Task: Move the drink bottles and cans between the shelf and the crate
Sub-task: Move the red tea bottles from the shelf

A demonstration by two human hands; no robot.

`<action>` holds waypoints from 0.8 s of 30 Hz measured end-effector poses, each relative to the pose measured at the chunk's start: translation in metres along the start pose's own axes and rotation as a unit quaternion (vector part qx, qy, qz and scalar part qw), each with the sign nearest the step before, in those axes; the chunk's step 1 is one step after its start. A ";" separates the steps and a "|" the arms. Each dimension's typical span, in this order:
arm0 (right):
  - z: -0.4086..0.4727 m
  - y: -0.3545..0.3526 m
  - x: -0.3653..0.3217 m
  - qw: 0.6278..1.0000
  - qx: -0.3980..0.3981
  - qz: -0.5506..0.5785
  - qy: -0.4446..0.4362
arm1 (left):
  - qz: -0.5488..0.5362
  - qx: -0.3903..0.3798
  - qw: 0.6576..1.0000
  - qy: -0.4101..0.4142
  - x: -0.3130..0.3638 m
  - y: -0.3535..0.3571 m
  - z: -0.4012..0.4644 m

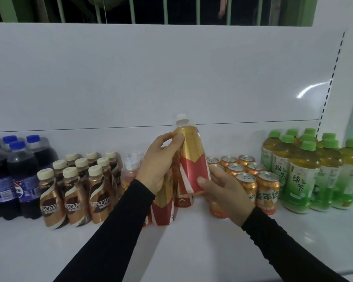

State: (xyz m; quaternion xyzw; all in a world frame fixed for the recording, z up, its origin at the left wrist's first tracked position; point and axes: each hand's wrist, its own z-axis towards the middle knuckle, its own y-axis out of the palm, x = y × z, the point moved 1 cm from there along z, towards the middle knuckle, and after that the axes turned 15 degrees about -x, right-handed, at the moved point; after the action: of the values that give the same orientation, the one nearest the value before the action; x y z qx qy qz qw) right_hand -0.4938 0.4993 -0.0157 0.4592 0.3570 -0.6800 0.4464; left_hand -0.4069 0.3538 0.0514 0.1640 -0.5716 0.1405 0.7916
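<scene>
My left hand (155, 169) gripping the tea bottle (192, 159) near its shoulder, my right hand (226, 192) clasping its base, bottle tilted, raised above the shelf (192, 237)

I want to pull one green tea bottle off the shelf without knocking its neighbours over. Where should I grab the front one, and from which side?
Take the front green tea bottle high up, at the narrow shoulder just under its green cap, coming from above and in front. It stands upright with other bottles packed close behind and beside it, so its body is hard to reach around, while the neck stands free above the cluster.
</scene>
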 end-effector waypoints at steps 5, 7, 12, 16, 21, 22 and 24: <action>0.002 -0.004 0.006 0.991 -0.044 0.126 0.028 | -0.029 -0.022 0.999 -0.024 -0.005 -0.002 0.000; 0.003 -0.008 0.009 0.988 -0.055 0.138 0.028 | -0.033 -0.027 0.999 -0.029 -0.004 -0.002 0.001; 0.005 -0.008 0.005 0.988 -0.069 0.127 0.046 | -0.062 -0.003 0.998 -0.030 -0.001 0.001 0.003; 0.003 0.001 -0.013 0.996 -0.014 -0.082 0.033 | -0.085 0.019 0.996 -0.014 0.007 0.010 0.002; 0.002 0.000 -0.014 0.974 0.073 -0.216 0.012 | -0.057 0.035 0.998 0.000 0.003 0.019 0.004; 0.001 -0.002 -0.012 0.979 0.077 -0.191 0.005 | -0.049 0.033 0.998 0.000 0.001 0.019 0.005; -0.003 -0.005 -0.010 0.994 0.063 -0.093 -0.006 | -0.027 0.028 0.999 0.003 -0.002 0.017 0.007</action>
State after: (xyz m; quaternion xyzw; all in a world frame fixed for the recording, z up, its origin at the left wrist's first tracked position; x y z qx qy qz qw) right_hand -0.4959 0.5070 -0.0069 0.4467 0.3518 -0.7428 0.3533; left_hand -0.4210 0.3663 0.0536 0.2010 -0.5601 0.1355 0.7922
